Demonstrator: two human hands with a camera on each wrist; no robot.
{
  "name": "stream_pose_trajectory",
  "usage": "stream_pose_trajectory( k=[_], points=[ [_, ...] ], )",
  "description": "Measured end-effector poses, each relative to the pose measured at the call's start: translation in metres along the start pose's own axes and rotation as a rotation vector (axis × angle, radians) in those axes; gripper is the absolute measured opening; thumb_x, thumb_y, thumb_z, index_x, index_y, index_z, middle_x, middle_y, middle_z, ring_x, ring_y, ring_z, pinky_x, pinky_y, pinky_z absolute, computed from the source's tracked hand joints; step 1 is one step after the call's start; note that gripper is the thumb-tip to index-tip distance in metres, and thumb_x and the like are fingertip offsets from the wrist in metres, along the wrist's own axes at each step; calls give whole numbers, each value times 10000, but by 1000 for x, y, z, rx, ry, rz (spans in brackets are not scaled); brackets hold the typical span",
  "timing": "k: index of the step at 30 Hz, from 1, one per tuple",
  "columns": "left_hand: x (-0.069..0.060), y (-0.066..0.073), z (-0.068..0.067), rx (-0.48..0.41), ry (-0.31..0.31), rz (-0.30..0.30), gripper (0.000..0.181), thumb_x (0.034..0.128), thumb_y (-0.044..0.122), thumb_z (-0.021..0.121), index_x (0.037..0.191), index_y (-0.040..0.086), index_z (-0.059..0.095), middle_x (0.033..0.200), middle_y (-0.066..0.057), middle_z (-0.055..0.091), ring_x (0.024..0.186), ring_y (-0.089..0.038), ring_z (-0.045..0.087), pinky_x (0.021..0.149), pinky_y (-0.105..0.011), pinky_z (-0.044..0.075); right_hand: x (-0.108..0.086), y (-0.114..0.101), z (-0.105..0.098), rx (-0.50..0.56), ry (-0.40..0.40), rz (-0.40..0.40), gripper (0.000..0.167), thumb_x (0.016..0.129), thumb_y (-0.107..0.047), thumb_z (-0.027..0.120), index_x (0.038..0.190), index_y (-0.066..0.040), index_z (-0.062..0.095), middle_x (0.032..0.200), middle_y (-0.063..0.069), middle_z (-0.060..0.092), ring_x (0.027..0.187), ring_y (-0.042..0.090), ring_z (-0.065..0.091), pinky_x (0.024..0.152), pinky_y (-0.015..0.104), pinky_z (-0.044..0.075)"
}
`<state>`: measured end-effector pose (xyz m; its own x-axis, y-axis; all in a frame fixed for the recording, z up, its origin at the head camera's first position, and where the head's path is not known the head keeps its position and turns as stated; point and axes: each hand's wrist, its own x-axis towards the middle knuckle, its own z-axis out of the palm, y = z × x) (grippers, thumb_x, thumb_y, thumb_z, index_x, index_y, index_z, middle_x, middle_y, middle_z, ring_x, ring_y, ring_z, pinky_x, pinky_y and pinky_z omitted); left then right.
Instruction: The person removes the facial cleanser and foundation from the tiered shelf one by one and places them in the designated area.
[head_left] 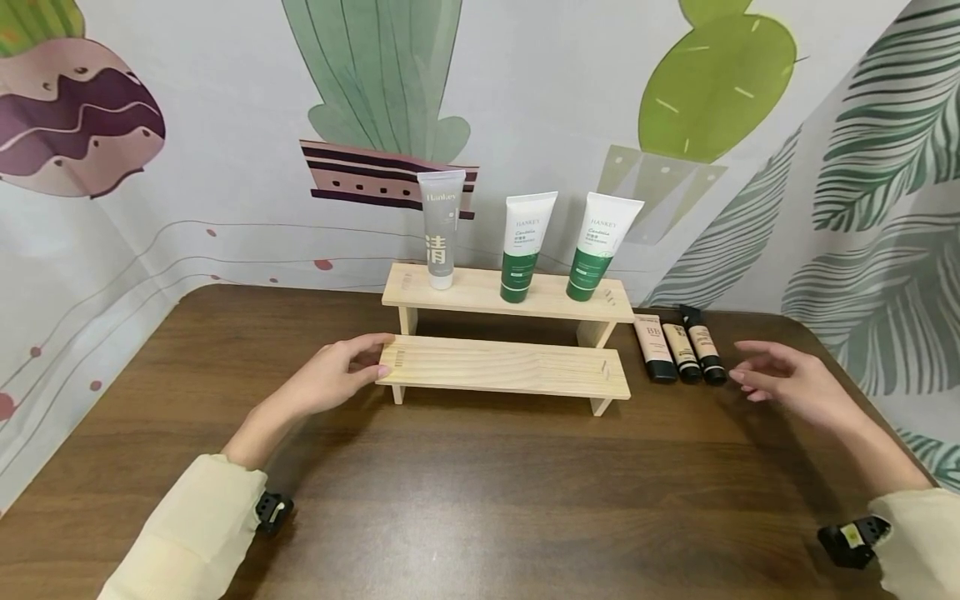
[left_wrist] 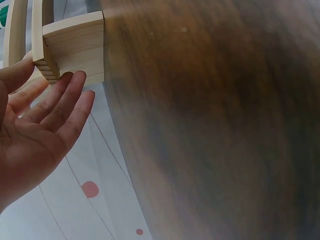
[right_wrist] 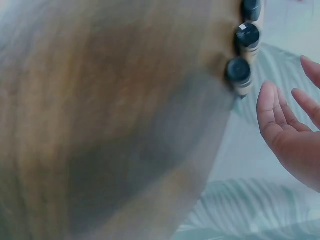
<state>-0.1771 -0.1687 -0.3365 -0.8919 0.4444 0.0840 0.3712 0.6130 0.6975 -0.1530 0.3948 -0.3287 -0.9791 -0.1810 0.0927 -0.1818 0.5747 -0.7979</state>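
Note:
A low wooden riser (head_left: 502,367) stands in front of a taller wooden riser (head_left: 480,287). My left hand (head_left: 341,372) pinches the low riser's left end between thumb and index finger. The other fingers stay loose below the board in the left wrist view. My right hand (head_left: 795,385) hangs loosely curved and holds nothing. Just left of it lie a BB cream tube (head_left: 655,346), a beige tube with a black cap (head_left: 681,352) and another black-capped tube (head_left: 705,343). Their black caps (right_wrist: 239,70) show in the right wrist view.
On the taller riser stand a grey tube (head_left: 441,229) and two white-and-green tubes, one in the middle (head_left: 522,246) and one at right (head_left: 600,246). Behind the brown table (head_left: 480,500) hangs a cloth (head_left: 547,100) printed with cacti and leaves.

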Motion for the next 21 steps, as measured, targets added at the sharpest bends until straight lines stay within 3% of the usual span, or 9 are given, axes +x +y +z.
stream_pose_trajectory(
  k=[7,12,16,21],
  points=[
    [0,0,0,-2,1,-3,419,896,74,576,1283,-43,467,1128,-230,584,972,-298,590,807,-421,482,7,-27,12,-29,-35,-65,407,866,30,580,1142,-264,527,883,-108,631,749,56,624,581,266,525],
    [-1,1,0,-1,0,-7,420,899,85,575,1285,-40,468,1134,-234,579,967,-300,592,800,-419,484,14,-50,26,-94,-43,-89,354,854,-26,625,1187,-109,539,897,-47,617,722,80,622,576,278,526],
    [-1,1,-1,-1,-1,-9,422,899,92,576,1285,-38,467,1133,-233,580,964,-298,594,792,-414,486,19,-68,36,-132,-78,-75,403,856,-79,638,1227,-3,497,930,53,607,702,103,625,577,290,524],
    [0,1,-1,-3,-3,-8,424,900,93,576,1287,-39,465,1135,-230,580,968,-295,592,787,-410,487,25,-88,47,-167,-122,-89,444,847,-128,660,1246,-17,502,976,155,583,726,102,615,578,278,511]
  ],
)
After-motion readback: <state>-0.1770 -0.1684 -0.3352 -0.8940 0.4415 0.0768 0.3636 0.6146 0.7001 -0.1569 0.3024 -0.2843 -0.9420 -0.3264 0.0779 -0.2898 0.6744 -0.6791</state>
